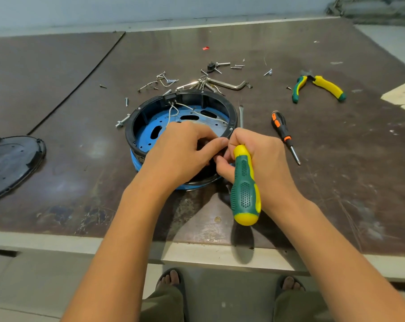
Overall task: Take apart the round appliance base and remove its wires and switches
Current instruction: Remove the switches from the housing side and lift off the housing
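risks first. both hands crowd one spot on the near right rim of the round appliance base (pixel 130 133), and the part they work on is hidden under them. a blind pull could snap a clip or tear a lead off its terminal. the thin white wires (pixel 173 110) run from the switch (pixel 170 98) on the far rim down across the blue floor. a tug at the near end could strain that joint. the base looks tilted, its near edge raised off the surface (pixel 336 163), so a hard pull may make it skid into the loose screws (pixel 166 79) beyond it. the green and yellow screwdriver (pixel 244 184) sits palmed, handle pointing toward the person, tip hidden. it could slip or jab while its hand is busy pinching.

left hand (pixel 180 146): fingers (pixel 216 145) curl narrowly, closed onto the near right rim of the base. what else they pinch, i cannot tell.

right hand (pixel 263 156): fingers (pixel 222 163) wrap the screwdriver handle, and the tips meet the left fingertips at the same spot.

judgement: a wire end or switch is being freed, and removal is not finished.
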Tool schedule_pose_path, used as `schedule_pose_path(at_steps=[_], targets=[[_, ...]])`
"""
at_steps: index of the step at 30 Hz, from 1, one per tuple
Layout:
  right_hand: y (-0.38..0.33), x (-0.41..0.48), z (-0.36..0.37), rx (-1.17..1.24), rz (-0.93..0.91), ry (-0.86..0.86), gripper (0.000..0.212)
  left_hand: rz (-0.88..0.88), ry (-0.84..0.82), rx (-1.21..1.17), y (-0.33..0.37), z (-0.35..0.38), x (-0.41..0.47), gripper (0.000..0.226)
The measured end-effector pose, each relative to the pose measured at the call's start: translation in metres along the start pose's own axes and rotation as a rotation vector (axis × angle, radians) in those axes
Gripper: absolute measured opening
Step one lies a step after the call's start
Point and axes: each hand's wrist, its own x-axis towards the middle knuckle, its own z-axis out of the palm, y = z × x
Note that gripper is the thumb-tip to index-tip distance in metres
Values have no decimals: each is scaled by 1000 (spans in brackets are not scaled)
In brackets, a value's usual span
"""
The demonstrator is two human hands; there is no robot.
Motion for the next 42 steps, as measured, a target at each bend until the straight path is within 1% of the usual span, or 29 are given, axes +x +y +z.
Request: schedule_pose_path(at_steps=[4,8,13,16,18,20,23,24,25,27,28,29,31,33,35,37,39,42], targets=[[0,-1,1,-36,-12,31,35,0,-6,8,1,0,0,28],[1,-2,1,-21,-4,10,31,-7,-12,6,3,-1,0,30],[-1,2,-6,3,-122,-12,39,11,5,22,2,-2,-2,34],[10,5,-18,0,-48,-11,38,10,28,19,1,-2,-2,35],[24,6,-24,-79,36,-4,37,11,23,21,2,-2,-2,36],[36,7,-30,-141,129,30,36,10,1,63,4,-3,-2,34],[42,10,-35,-153,246,89,39,19,-47,100,5,-6,-2,28],[42,11,-35,-154,257,100,41,15,-61,110,5,-8,-3,33],[41,13,-36,-132,269,116,43,9,-75,132,4,-10,-3,46],[38,15,-39,-20,312,180,46,-17,-104,188,2,-13,-4,69],[36,15,-40,43,321,215,46,-34,-113,202,2,-15,-6,73],[35,16,-42,109,317,233,45,-48,-117,199,1,-16,-7,71],[29,16,-44,292,315,204,39,-64,-121,148,-1,-17,-8,59],[22,16,-45,508,374,162,31,-87,-123,63,-2,-17,-9,52],[19,18,-46,673,421,167,28,-109,-105,3,-6,-18,-10,51],[19,18,-50,779,408,169,29,-93,-99,-35,-9,-20,-12,46],[18,17,-57,861,372,133,28,-61,-94,-60,-11,-21,-13,40],[17,16,-63,939,339,-26,29,-34,-96,-69,-14,-22,-14,36]])
